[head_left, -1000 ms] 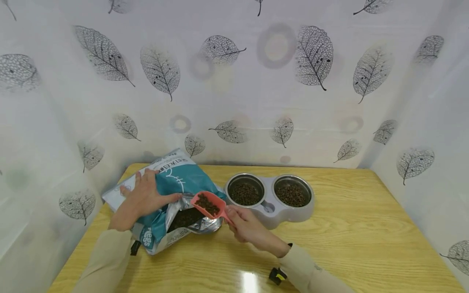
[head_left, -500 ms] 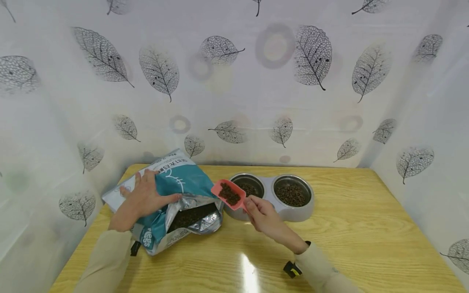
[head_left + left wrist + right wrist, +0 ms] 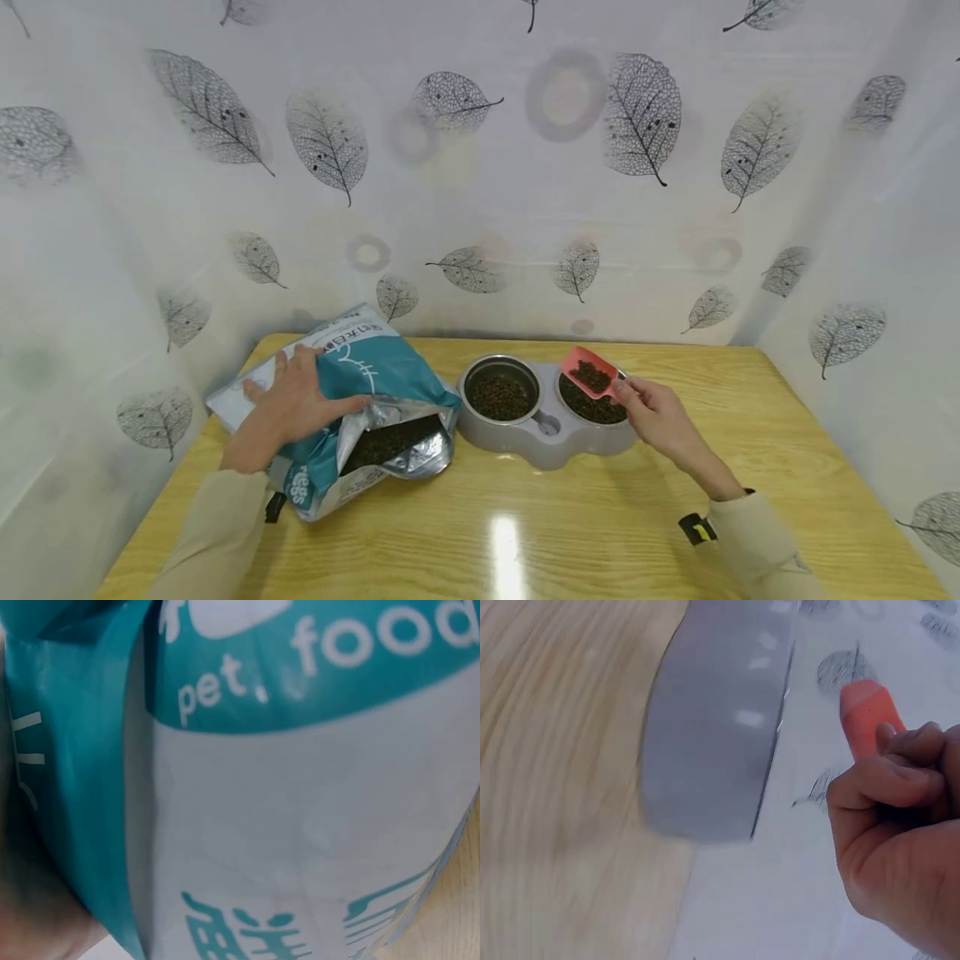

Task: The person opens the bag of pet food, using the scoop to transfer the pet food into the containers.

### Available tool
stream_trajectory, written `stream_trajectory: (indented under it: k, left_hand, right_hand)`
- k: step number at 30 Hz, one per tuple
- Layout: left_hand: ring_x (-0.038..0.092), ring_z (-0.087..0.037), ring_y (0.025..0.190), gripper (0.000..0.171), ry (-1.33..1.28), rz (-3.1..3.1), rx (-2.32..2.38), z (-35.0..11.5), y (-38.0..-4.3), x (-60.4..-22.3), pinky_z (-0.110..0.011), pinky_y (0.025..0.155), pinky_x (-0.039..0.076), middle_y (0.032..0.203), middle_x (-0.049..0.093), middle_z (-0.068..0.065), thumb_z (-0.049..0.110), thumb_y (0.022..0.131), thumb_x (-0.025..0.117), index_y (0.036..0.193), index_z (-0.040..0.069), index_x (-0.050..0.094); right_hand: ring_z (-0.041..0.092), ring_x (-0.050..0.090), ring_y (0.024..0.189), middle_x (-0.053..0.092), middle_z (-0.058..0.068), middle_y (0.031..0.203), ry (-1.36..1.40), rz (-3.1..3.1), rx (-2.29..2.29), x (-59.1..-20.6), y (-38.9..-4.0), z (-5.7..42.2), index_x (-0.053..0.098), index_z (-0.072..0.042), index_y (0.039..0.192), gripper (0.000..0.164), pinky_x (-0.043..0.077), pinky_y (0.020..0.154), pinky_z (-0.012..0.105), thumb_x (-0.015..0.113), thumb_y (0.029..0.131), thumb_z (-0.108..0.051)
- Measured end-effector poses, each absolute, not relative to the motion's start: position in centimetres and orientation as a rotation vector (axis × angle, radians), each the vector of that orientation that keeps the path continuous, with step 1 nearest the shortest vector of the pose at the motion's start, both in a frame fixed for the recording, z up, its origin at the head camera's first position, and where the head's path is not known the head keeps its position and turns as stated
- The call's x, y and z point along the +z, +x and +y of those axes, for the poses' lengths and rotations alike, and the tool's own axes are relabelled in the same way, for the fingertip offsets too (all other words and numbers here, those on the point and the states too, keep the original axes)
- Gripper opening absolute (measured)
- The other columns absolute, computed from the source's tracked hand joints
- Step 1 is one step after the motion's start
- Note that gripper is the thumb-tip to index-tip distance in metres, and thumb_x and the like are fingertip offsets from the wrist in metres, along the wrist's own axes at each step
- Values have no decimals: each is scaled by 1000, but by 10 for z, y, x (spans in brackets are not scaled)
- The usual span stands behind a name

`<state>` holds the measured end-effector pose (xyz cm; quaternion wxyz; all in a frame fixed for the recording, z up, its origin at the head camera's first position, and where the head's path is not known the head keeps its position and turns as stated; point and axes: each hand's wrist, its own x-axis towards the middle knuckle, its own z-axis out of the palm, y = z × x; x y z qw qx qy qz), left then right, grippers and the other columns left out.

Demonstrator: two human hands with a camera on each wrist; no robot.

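Observation:
My right hand (image 3: 663,421) grips the handle of a pink scoop (image 3: 576,360) heaped with brown kibble. The scoop is held over the right bowl of a grey double pet feeder (image 3: 555,450), overlapping its rim in the head view. Seen from the right wrist, the scoop (image 3: 866,712) is above the feeder's side (image 3: 712,727), with fingers curled round its handle. My left hand (image 3: 292,404) rests with spread fingers on a teal and white pet food bag (image 3: 382,362). The bag lies on its side, its torn silver-lined mouth showing kibble inside. Both metal bowls contain kibble.
The wooden table (image 3: 600,533) extends in front of the feeder and to its right. A pale curtain with a leaf print (image 3: 480,183) hangs behind and along both sides. The bag's mouth is close to the feeder's left end.
My right hand has carried the loaded scoop rightward from the bag's mouth, past the left bowl, to above the right bowl. The left hand has stayed on the bag.

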<state>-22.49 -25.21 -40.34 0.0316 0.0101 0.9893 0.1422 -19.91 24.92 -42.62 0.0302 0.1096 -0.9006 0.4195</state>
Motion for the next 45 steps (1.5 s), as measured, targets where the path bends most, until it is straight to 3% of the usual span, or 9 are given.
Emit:
stream_trajectory:
  k: [8, 14, 25, 28, 32, 34, 40, 45]
  left_hand:
    - [-6, -57, 138, 126, 37, 3054, 462, -252, -224, -403, -87, 83, -6, 151, 14, -32, 92, 62, 45, 145, 1, 15]
    - [-6, -58, 138, 127, 29, 3058, 465, -251, -224, -401, -87, 83, -6, 151, 14, -32, 92, 62, 45, 146, 1, 15]
    - [-7, -57, 138, 127, 31, 3053, 461, -252, -223, -398, -87, 84, -6, 151, 14, -31, 92, 63, 45, 146, 2, 14]
    - [-6, -57, 138, 128, 24, 3056, 450, -252, -223, -397, -87, 84, -6, 151, 14, -32, 92, 62, 44, 147, 1, 13]
    - [-6, -57, 138, 128, 17, 3061, 449, -254, -222, -397, -87, 84, -6, 151, 13, -32, 92, 62, 45, 147, 1, 13]
    - [-6, -58, 138, 127, 17, 3067, 458, -254, -221, -397, -87, 84, -6, 151, 14, -32, 91, 63, 46, 147, 2, 13]
    - [-1, -57, 138, 126, 51, 3088, 519, -251, -213, -400, -86, 87, -5, 152, 14, -32, 87, 65, 51, 149, 3, 9]
    - [7, -55, 139, 120, 126, 3149, 519, -244, -195, -400, -83, 93, 4, 153, 11, -32, 83, 72, 50, 150, 2, 9]
  right_hand:
    - [5, 35, 41, 48, -4, 53, 311, -2793, 827, -443, -198, 278, 68, -11, 97, 31, 31, 47, 24, 46, 100, -32]
    - [3, 30, 44, 41, -7, 51, 371, -2666, 596, -451, -199, 274, 66, -11, 85, 19, 28, 47, 22, 57, 96, -23]
    - [14, 52, 52, 61, 0, 64, 466, -2583, 392, -453, -194, 260, 67, -10, 85, 7, 40, 47, 31, 66, 88, -17]
    - [13, 48, 49, 56, 0, 61, 445, -2507, 298, -452, -190, 262, 69, -10, 85, 8, 36, 42, 28, 70, 85, -17]
    - [7, 29, 46, 38, -2, 56, 470, -2384, 207, -452, -186, 265, 71, -9, 84, 12, 22, 40, 20, 75, 78, -19]
    - [6, 28, 46, 39, -1, 57, 477, -2327, 190, -453, -184, 266, 74, -8, 87, 15, 21, 40, 19, 76, 77, -19]
    - [2, 25, 44, 47, 4, 62, 383, -2335, 226, -453, -169, 278, 74, -3, 95, 25, 20, 39, 18, 62, 92, -25]
    - [7, 26, 45, 47, 8, 62, 252, -2441, 263, -454, -156, 296, 72, 2, 97, 19, 21, 39, 20, 67, 87, -14]
